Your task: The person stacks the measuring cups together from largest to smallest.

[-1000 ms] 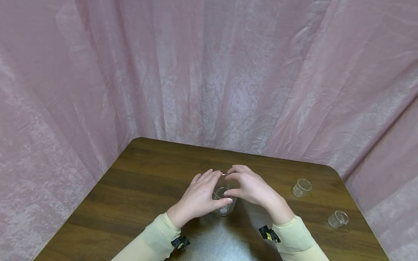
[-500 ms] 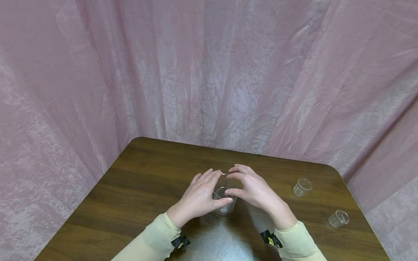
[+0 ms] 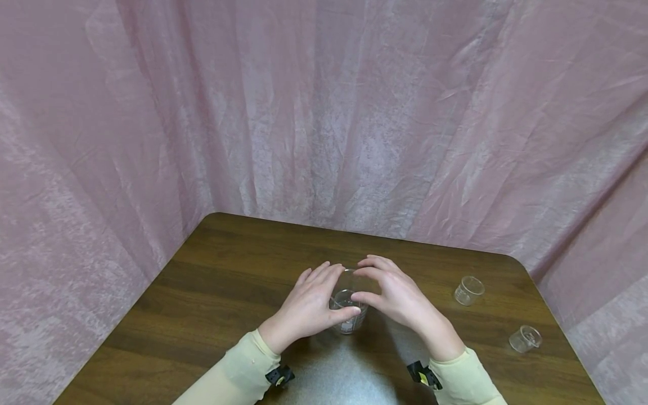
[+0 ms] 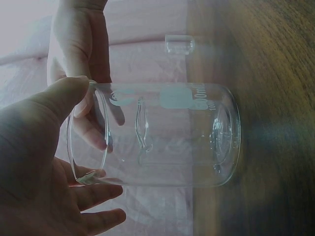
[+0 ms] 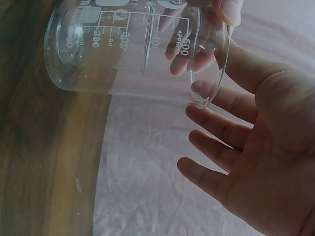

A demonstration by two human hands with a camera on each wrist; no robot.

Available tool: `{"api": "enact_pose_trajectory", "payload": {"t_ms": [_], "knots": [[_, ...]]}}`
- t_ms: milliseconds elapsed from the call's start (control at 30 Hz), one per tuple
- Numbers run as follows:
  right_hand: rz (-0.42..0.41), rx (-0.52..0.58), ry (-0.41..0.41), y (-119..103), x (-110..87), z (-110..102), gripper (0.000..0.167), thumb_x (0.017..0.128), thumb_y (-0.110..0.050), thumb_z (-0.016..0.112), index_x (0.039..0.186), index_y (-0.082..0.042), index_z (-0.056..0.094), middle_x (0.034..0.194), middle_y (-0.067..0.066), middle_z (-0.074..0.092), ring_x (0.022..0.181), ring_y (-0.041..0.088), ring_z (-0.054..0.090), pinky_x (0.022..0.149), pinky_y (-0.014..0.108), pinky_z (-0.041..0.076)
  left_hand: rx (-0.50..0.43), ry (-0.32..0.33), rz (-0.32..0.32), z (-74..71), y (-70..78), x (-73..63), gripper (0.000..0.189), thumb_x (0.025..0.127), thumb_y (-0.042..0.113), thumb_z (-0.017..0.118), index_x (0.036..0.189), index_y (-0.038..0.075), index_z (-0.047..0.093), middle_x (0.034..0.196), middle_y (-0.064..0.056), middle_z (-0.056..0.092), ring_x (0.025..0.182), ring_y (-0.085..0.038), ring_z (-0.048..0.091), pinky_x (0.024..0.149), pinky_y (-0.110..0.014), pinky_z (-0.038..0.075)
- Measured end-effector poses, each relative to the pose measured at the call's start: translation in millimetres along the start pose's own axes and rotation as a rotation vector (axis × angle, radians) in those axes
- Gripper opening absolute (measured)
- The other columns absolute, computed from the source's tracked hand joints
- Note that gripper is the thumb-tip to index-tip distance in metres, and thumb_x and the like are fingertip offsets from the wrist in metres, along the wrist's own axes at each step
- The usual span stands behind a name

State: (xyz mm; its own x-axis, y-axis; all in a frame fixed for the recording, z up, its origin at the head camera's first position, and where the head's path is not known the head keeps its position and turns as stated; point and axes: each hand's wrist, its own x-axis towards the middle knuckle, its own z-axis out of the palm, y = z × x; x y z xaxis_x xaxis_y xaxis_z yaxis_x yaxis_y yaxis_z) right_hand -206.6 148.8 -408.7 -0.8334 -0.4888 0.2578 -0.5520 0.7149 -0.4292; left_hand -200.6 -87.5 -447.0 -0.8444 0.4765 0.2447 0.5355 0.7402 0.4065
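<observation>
1 hand (L) (image 3: 306,307) is clamping its fingers on lg. beaker (image 4: 123,132) rim, prob. steadying it round nested sm. beaker (image 4: 182,135); R hand (image 3: 394,291) is hovering alongside, fingers apart.

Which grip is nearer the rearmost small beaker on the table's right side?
Right. The right grip is at the right of the large beaker, that small beaker farther right; the left grip is at the large beaker's left, farther away.

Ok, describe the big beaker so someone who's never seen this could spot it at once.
Start with the brown table below the pink curtain. Between the left hand and right hand stands the big beaker, clear with white markings. Far larger than the two small beakers to the right, it has another beaker nested inside.
</observation>
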Motion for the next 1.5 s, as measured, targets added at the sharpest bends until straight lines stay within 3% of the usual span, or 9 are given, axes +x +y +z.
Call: {"api": "enact_pose_trajectory", "payload": {"t_ms": [567, 1500], "knots": [[-0.004, 0.006, 0.077, 6, -9.1, 0, 0.046, 0.096, -0.036, 0.089, 0.134, -0.013, 0.078, 0.147, 0.005, 0.067, 0.157, 0.036, 0.043, 0.117, 0.063, 0.046, -0.010, 0.013, 0.010, -0.7, -0.1, 0.3, 0.093, 0.096, 0.068, 0.076, 0.161, 0.007, 0.051, 0.163, -0.009, 0.055, 0.158, -0.036, 0.042, 0.124, -0.068, 0.033], [0.008, 0.021, 0.118, 12, -16.1, 3, 0.051, 0.099, -0.036, 0.086, 0.140, -0.008, 0.074, 0.151, 0.008, 0.065, 0.158, 0.037, 0.041, 0.120, 0.064, 0.042, -0.009, 0.030, 0.016, 0.5, 0.7, 1.6, 0.092, 0.094, 0.068, 0.078, 0.159, 0.007, 0.053, 0.161, -0.009, 0.058, 0.156, -0.037, 0.045, 0.123, -0.069, 0.035]]}}
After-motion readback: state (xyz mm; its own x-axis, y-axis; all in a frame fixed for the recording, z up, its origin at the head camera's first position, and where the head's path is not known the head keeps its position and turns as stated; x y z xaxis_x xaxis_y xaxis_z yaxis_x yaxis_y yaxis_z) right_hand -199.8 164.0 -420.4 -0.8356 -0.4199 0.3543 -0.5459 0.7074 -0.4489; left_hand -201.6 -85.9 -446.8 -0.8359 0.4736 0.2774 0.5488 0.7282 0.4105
